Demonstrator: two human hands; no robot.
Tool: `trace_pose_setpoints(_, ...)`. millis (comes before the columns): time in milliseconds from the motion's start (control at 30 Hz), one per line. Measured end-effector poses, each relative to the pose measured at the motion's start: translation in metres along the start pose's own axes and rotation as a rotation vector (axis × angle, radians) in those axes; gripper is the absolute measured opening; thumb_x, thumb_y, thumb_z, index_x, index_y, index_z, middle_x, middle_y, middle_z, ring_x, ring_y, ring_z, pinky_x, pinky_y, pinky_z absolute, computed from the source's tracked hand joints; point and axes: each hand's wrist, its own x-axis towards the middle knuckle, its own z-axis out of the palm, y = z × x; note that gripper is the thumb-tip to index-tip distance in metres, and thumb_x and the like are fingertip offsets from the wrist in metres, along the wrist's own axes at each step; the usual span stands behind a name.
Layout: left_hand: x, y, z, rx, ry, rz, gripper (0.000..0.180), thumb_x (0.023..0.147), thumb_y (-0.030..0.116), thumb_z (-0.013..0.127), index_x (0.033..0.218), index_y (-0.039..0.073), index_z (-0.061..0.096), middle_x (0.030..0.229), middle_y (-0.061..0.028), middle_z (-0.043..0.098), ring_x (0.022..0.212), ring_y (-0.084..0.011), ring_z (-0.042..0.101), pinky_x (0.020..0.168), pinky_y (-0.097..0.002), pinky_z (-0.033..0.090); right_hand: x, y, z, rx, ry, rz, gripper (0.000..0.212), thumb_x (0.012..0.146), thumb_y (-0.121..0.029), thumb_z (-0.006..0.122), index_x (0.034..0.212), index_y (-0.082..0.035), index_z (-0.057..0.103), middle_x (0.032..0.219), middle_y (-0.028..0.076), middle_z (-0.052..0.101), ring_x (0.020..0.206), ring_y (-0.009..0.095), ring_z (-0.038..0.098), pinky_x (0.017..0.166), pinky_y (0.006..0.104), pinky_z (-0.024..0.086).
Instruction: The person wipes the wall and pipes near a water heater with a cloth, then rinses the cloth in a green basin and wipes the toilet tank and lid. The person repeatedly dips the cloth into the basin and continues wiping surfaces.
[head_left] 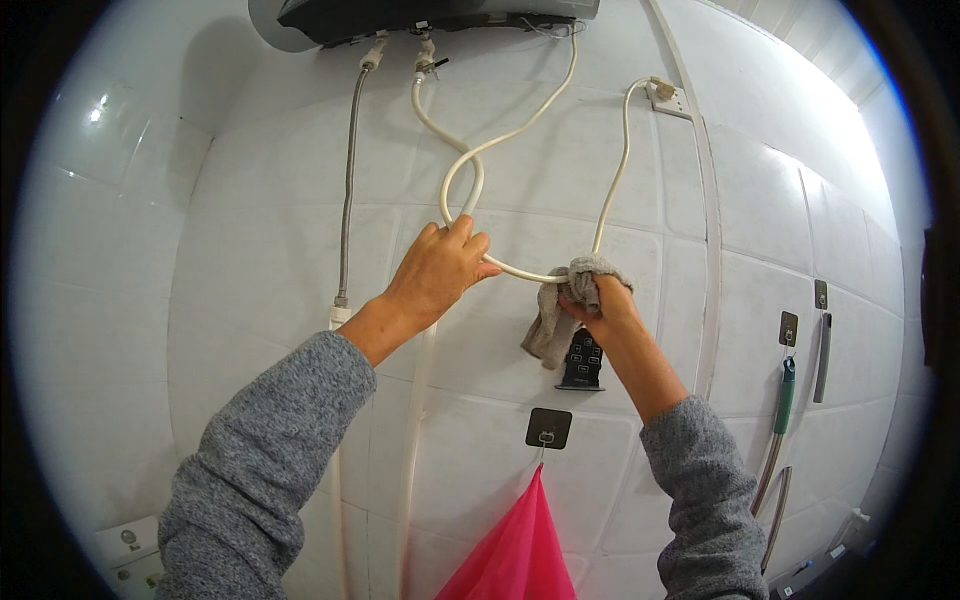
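Note:
A white power cord (527,273) loops down from the water heater (440,18) and climbs to a plug (662,89) in the wall socket. My left hand (440,268) is closed on the cord at the bottom of its loop, where it crosses a white hose (430,115). The hose passes behind that hand. In my right hand (603,305) a crumpled grey cloth (550,325) is wrapped around the cord, its loose end hanging to the left. Just below the cloth, a black control with buttons (582,362) sits against the wall, its top covered.
A braided metal hose (350,180) runs down the wall at the left. Under my hands, a pink cloth (515,545) hangs from a black hook plate (548,428). Right of my arm hang a green-handled tool (785,395) and a grey strip (823,358).

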Motion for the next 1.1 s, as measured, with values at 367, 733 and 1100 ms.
trace_pose_setpoints(367, 0.006, -0.011, 0.006, -0.085, 0.009, 0.102, 0.031, 0.083, 0.032, 0.069, 0.085, 0.006, 0.053, 0.090, -0.0097, 0.048, 0.069, -0.0236, 0.049, 0.065, -0.0342, 0.047, 0.148, -0.108, -0.011, -0.266, 0.118, -0.284, 0.025, 0.088, -0.025, 0.060, 0.106, -0.007, 0.062, 0.102, 0.012, 0.063, 0.089, 0.026, 0.063, 0.069, 0.0475, 0.057)
trace_pose_setpoints(733, 0.004, -0.009, 0.015, -0.133, 0.040, 0.085, 0.032, 0.084, 0.033, 0.068, 0.084, 0.005, 0.052, 0.088, -0.0085, 0.047, 0.067, -0.0217, 0.046, 0.062, -0.0335, 0.045, 0.169, -0.123, -0.010, -0.317, 0.043, -0.367, 0.024, 0.089, -0.034, 0.059, 0.097, -0.011, 0.061, 0.089, 0.008, 0.062, 0.073, 0.022, 0.062, 0.051, 0.0371, 0.051)
trace_pose_setpoints(1100, 0.001, 0.015, 0.038, -0.109, 0.053, 0.012, 0.032, 0.083, 0.031, 0.069, 0.082, 0.005, 0.051, 0.087, -0.0088, 0.047, 0.068, -0.0229, 0.047, 0.065, -0.0339, 0.045, 0.072, -0.028, -0.035, -0.163, 0.116, -0.165, 0.021, 0.093, -0.030, 0.057, 0.100, -0.011, 0.060, 0.093, 0.006, 0.061, 0.081, 0.021, 0.062, 0.056, 0.0342, 0.055)
